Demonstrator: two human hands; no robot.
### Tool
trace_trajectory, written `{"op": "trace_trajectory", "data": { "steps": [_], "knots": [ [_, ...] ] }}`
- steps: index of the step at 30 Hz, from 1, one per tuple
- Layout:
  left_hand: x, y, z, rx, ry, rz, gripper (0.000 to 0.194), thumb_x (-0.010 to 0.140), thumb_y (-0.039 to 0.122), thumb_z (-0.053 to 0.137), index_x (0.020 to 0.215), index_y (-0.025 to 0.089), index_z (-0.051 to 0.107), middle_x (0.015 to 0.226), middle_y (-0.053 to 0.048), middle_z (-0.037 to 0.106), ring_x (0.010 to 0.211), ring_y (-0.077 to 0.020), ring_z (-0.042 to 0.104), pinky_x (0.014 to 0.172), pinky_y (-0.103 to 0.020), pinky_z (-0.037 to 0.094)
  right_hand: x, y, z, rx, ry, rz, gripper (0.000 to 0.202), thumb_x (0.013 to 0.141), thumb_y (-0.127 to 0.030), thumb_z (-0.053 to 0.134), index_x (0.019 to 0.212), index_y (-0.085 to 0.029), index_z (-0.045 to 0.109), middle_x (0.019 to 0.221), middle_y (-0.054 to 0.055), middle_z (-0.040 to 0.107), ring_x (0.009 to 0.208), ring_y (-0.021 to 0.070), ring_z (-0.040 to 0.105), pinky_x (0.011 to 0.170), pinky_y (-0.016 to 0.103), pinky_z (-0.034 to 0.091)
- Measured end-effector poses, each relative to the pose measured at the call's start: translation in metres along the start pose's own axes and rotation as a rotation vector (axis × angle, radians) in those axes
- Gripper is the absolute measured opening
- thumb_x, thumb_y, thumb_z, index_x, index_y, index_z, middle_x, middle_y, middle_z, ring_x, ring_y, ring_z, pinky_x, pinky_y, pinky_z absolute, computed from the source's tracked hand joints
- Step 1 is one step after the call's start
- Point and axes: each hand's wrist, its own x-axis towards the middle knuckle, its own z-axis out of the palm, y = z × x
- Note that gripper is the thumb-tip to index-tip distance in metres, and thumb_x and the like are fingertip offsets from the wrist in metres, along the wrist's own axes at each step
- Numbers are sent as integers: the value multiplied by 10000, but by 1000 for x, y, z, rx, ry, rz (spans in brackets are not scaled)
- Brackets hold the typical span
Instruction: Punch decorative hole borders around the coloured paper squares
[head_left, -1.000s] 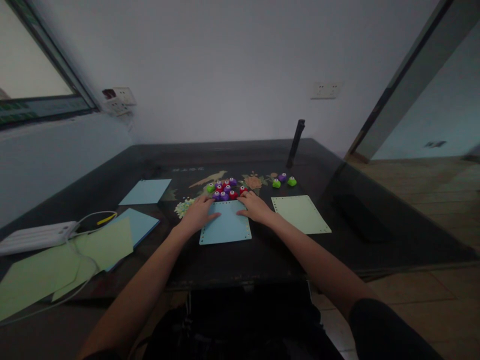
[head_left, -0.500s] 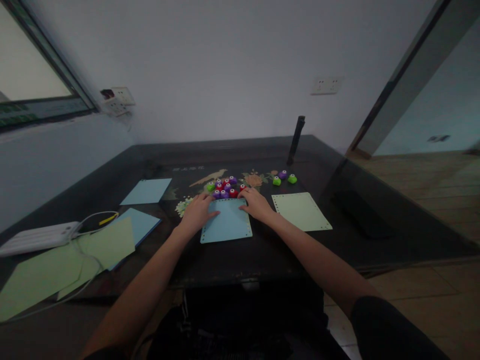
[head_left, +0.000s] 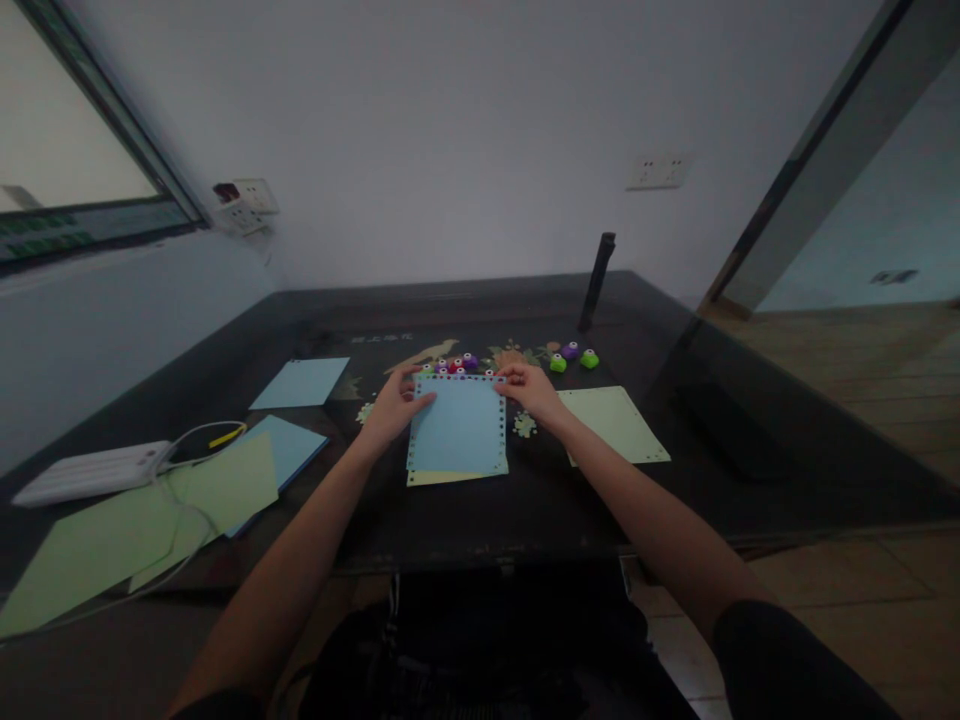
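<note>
A blue sheet with holes along its edges [head_left: 457,425] is held between both hands. My left hand [head_left: 395,405] pinches its upper left corner, and my right hand [head_left: 528,390] grips the upper right corner. Beneath its lower edge a strip of a yellowish-green sheet [head_left: 450,478] shows. Just behind the blue sheet's top edge lie several small red, purple and green balls with eye-like spots [head_left: 457,366], partly hidden by the sheet. Right of my right hand lies a pale green punched sheet [head_left: 616,425].
Two green pieces [head_left: 589,359] and a purple one [head_left: 571,351] sit at the back right, near an upright black stick [head_left: 598,282]. Leftward are a blue sheet [head_left: 301,383], green sheets [head_left: 217,485], a white device [head_left: 94,472] with a cable, and at far right a dark flat object [head_left: 731,430].
Both hands have raised the blue sheet's top edge, which now covers part of the balls. A yellowish-green edge has come into view below it.
</note>
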Motion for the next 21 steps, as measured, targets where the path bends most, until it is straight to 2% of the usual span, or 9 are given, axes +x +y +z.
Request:
{"op": "trace_trajectory", "data": {
  "steps": [2, 4, 7, 13, 16, 21],
  "knots": [
    [0, 1, 2, -217, -59, -83, 513, 787, 339, 569, 1248, 151, 441, 981, -110, 676, 813, -211, 651, 711, -361, 521, 2, -3, -7, 84, 47, -5, 233, 633, -295, 688, 793, -177, 567, 569, -47, 545, 507, 104, 500, 512, 238, 401],
    [-2, 3, 3, -331, -134, -127, 448, 786, 383, 570, 1164, 146, 531, 969, -109, 690, 791, -213, 656, 706, -361, 526, 3, -6, -13, 153, 96, -13, 284, 610, -340, 708, 798, -183, 564, 605, -33, 573, 534, 111, 517, 522, 241, 411],
    [-7, 6, 4, -367, -214, -130, 396, 757, 431, 597, 1014, 131, 627, 973, -107, 701, 795, -218, 655, 737, -366, 521, 5, -7, -19, 217, 170, -26, 331, 584, -386, 721, 797, -188, 563, 622, -34, 573, 550, 111, 522, 530, 240, 411],
    [-11, 7, 6, -329, -242, -153, 378, 733, 451, 620, 907, 119, 673, 925, -110, 713, 795, -214, 655, 739, -349, 514, 4, -9, -20, 275, 208, -19, 391, 542, -425, 753, 780, -183, 559, 599, -52, 551, 532, 92, 497, 504, 214, 386],
    [-11, 9, 6, -352, -172, -136, 382, 729, 447, 625, 905, 110, 665, 891, -103, 711, 745, -196, 647, 709, -329, 510, -1, -14, -18, 302, 129, -7, 390, 588, -478, 732, 775, -186, 554, 625, -42, 565, 530, 87, 496, 485, 209, 378],
    [-11, 15, 7, -312, -18, -86, 401, 720, 482, 623, 865, 110, 658, 851, -87, 702, 716, -187, 624, 691, -313, 494, -8, -18, -12, 195, -172, 17, 359, 680, -518, 674, 727, -167, 615, 647, 6, 611, 530, 92, 504, 487, 219, 391]
  ]
}}
